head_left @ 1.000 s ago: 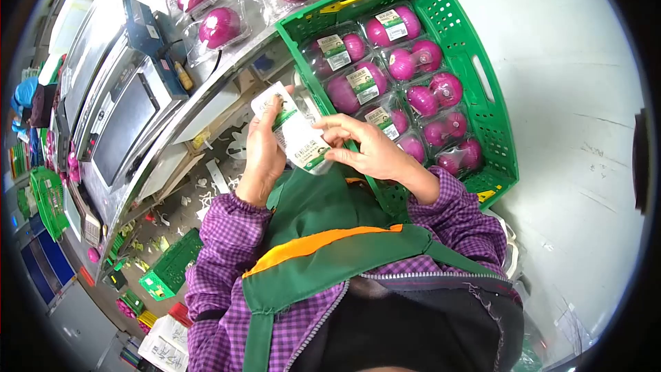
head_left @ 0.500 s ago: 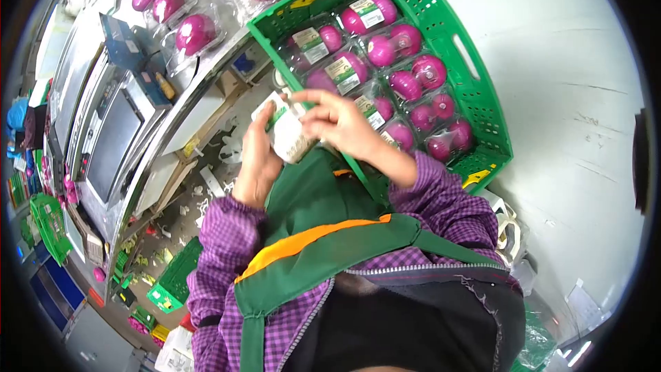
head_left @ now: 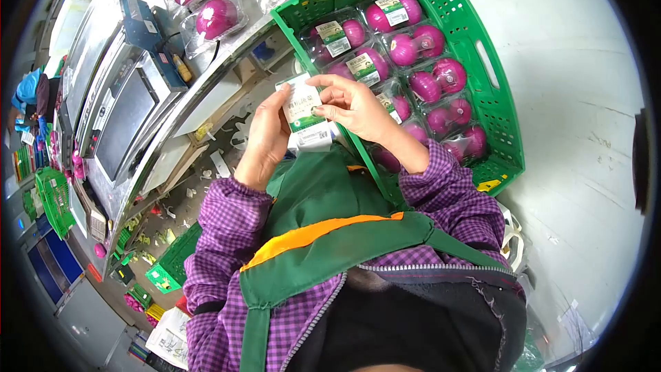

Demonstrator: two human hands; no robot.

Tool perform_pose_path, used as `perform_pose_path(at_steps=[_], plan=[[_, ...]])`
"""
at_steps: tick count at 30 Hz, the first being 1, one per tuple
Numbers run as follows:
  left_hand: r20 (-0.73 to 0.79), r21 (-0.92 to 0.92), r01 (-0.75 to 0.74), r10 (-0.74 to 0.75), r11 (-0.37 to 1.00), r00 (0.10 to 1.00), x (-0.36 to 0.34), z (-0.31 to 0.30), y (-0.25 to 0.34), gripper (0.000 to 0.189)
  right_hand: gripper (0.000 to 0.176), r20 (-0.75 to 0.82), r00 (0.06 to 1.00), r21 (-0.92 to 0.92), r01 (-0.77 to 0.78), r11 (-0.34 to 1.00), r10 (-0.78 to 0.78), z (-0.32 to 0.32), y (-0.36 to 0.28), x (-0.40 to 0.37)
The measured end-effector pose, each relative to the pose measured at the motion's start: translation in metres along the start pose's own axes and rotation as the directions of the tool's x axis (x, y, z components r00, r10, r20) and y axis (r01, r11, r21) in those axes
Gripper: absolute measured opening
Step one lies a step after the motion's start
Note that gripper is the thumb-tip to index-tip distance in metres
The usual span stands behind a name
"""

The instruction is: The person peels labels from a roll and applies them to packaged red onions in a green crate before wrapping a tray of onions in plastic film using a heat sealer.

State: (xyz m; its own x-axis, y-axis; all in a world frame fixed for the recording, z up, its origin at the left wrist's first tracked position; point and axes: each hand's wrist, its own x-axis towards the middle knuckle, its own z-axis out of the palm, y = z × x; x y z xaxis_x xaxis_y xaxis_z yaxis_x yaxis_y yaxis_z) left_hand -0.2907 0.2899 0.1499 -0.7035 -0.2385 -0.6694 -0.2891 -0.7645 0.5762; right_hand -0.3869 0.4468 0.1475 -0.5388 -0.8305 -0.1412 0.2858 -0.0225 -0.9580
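Observation:
My left hand (head_left: 267, 139) grips the left edge of a stack of white and green printed labels (head_left: 303, 109), with the thumb near its top corner. Bent over the right side of the same labels, my right hand (head_left: 358, 111) pinches them with thumb and fingers. The printed face is turned up toward me. Just right of my hands, a green crate (head_left: 497, 124) holds clear packs of purple onions (head_left: 425, 87); several packs bear a similar label (head_left: 361, 66).
More wrapped purple onions (head_left: 217, 18) lie on the metal counter (head_left: 231, 52) at the upper left. A scale with a dark panel (head_left: 125, 127) stands there too. Below are another green crate (head_left: 177, 262) and scraps on the floor. A pale wall (head_left: 558, 96) is at the right.
The labels have turned so their printed face shows upright and flat. My right hand has shifted slightly right and now pinches their edge. The crate and counter appear farther right in view.

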Motion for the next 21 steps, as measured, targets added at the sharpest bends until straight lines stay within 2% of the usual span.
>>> perform_pose_path(at_steps=[1, 3, 4, 5, 7, 8, 9, 11, 13, 16, 17, 19, 20, 21], plan=[[0.000, 0.001, -0.001, 0.001, 1.000, 1.000, -0.002, 0.001, -0.002, 0.032, 0.032, 0.000, 1.000, 0.000, 0.002, 1.000, -0.002, 0.000, 0.000, 0.000], [-0.044, 0.007, -0.089, 0.089, 0.996, 0.995, -0.006, 0.007, -0.008, 0.030, 0.037, -0.032, 0.999, -0.190, 0.022, 0.981, -0.028, 0.000, 0.000, 0.000], [-0.053, 0.033, -0.102, 0.104, 0.994, 0.993, -0.008, 0.010, -0.009, 0.027, 0.030, -0.063, 0.996, -0.236, 0.042, 0.971, -0.058, 0.001, -0.003, -0.001], [-0.049, 0.034, -0.102, 0.104, 0.994, 0.993, -0.008, 0.008, -0.011, 0.027, 0.030, -0.065, 0.996, -0.238, 0.043, 0.970, -0.060, 0.000, -0.002, -0.001], [-0.013, -0.165, -0.032, 0.030, 0.986, 0.999, -0.001, -0.001, -0.020, 0.026, 0.027, -0.026, 0.988, -0.329, 0.137, 0.934, -0.154, -0.003, -0.001, -0.002], [-0.020, -0.193, 0.038, -0.043, 0.980, 0.999, 0.003, -0.003, -0.020, 0.025, 0.024, 0.006, 0.969, -0.462, 0.223, 0.859, -0.248, -0.003, -0.006, -0.005], [-0.003, -0.189, 0.049, -0.051, 0.981, 0.999, 0.005, -0.003, -0.022, 0.025, 0.024, 0.068, 0.960, -0.532, 0.265, 0.804, -0.271, -0.004, -0.010, -0.007], [-0.104, -0.111, 0.012, -0.023, 0.994, 0.994, 0.005, -0.001, -0.027, 0.026, 0.021, 0.081, 0.942, -0.540, 0.317, 0.779, -0.327, -0.001, -0.004, -0.013], [-0.101, -0.145, 0.003, -0.018, 0.989, 0.995, 0.005, 0.004, -0.028, 0.026, 0.015, 0.031, 0.929, -0.547, 0.325, 0.772, -0.369, 0.001, 0.004, -0.019], [-0.126, -0.123, -0.013, -0.003, 0.992, 0.992, 0.006, 0.001, -0.035, 0.028, 0.010, -0.009, 0.944, -0.493, 0.284, 0.822, -0.331, 0.001, 0.015, -0.025], [-0.113, -0.115, -0.005, -0.008, 0.993, 0.994, 0.007, 0.000, -0.037, 0.028, 0.011, -0.006, 0.962, -0.446, 0.242, 0.862, -0.273, 0.000, 0.014, -0.027], [-0.241, -0.046, -0.032, 0.020, 0.998, 0.970, 0.009, -0.004, -0.039, 0.027, 0.011, -0.038, 0.940, -0.254, 0.318, 0.913, -0.338, -0.003, 0.012, -0.029], [-0.218, -0.121, -0.121, 0.092, 0.985, 0.972, 0.013, -0.010, -0.039, 0.027, 0.012, -0.079, 0.942, -0.191, 0.306, 0.933, -0.325, -0.012, 0.006, -0.032], [-0.234, -0.119, -0.175, 0.143, 0.977, 0.962, 0.004, 0.004, -0.028, 0.024, 0.013, -0.116, 0.943, -0.127, 0.296, 0.947, -0.311, -0.028, -0.002, -0.037]])
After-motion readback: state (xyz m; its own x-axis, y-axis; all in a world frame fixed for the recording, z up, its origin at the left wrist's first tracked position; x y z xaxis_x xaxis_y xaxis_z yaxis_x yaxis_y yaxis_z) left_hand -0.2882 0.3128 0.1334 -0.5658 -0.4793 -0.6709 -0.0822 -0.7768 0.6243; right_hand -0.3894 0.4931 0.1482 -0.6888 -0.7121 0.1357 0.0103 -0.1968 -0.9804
